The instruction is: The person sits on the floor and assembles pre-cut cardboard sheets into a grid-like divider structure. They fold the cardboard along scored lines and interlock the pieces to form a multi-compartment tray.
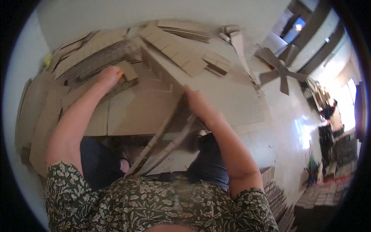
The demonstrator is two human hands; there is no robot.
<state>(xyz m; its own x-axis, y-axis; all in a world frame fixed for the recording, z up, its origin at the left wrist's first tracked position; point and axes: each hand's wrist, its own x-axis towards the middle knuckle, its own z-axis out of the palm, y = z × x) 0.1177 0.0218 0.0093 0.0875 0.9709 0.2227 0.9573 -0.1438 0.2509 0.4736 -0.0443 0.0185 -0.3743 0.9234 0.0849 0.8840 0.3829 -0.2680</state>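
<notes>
My right hand (197,101) grips slotted cardboard strips (159,139), which slant down from it towards my lap and are partly blurred. Near the upper left, my left hand (110,76) is closed around a small orange thing (119,74), of which only a bit shows. Just beside that hand lies a small cardboard piece (130,71). Between the hands a slotted cardboard strip (159,69) stands at an angle over the flat cardboard surface (130,116). What the fingers of either hand do underneath is hidden.
Stacks of slotted cardboard strips (174,52) lie along the wall, with a further stack (95,58) at the left. Large cardboard sheets (46,116) lean at the far left. A fan with several blades (282,71) appears at the right. More stacked cardboard (278,203) is at the lower right.
</notes>
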